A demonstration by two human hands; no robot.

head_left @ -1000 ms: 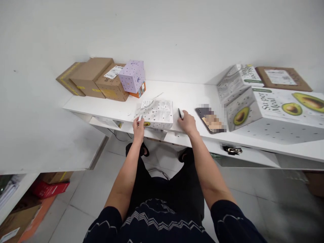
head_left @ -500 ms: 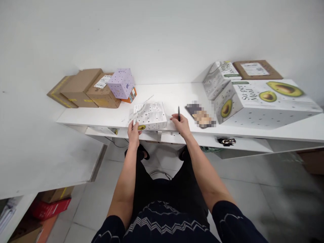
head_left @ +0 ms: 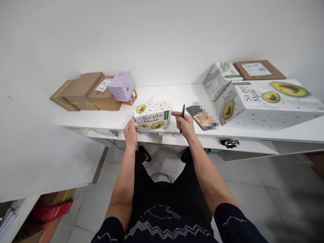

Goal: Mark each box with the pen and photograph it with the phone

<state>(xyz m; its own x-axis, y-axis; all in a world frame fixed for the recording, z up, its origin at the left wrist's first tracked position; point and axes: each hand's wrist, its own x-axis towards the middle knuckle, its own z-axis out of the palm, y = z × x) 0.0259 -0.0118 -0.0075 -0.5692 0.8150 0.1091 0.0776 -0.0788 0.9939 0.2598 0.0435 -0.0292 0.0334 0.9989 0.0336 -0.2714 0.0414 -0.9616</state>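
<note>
A small white box (head_left: 153, 116) printed "Su-per Meal" with avocado pictures is at the front of the white shelf, its lettered face turned up toward me. My left hand (head_left: 131, 131) grips its left end, thumb on the near side. My right hand (head_left: 186, 125) is closed around a dark pen (head_left: 182, 116) that points up, and its index finger reaches out to the box's right end. Just right of that hand lies a phone (head_left: 198, 116), partly pixelated.
Brown cartons (head_left: 82, 91) line the shelf's left, beside a lilac box (head_left: 122, 86) on an orange box (head_left: 130, 98). On the right stand a large avocado-printed box (head_left: 270, 104), a smaller one (head_left: 222, 79) and a labelled carton (head_left: 263, 70). A metal clasp-like object (head_left: 230, 143) is on the lower ledge.
The small box has been turned, so its "Su-per Meal" face shows instead of the fine-print side. My right index finger has extended to the box's right end; the pen stays in that hand.
</note>
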